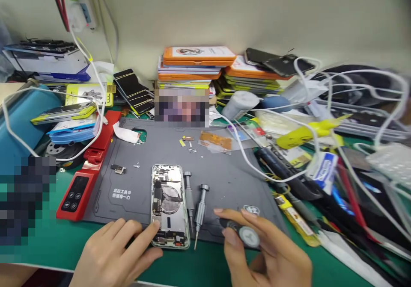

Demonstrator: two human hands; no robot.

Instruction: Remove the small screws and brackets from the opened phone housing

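Note:
An opened phone point(171, 218) lies on the grey work mat point(147, 150), its battery-side innards, boards and round coil bare. My left hand point(112, 252) grips its lower left corner, index finger on the inside edge and thumb by the bottom rim. In my right hand point(266, 252), between thumb and fingers, is a dark screwdriver point(248, 237) whose round grey cap faces me; its tip is hidden. Two grey screwdrivers lie just right of the phone: one point(201, 205) with its bit towards me, the other point(188, 193) against the phone's side.
A red device with buttons point(77, 193) runs along the mat's left edge. Small parts point(118, 169) and an orange flex piece point(215, 141) lie on the mat. Orange cases point(199, 56) are stacked at the back. White cables point(244, 150) and tools crowd the right.

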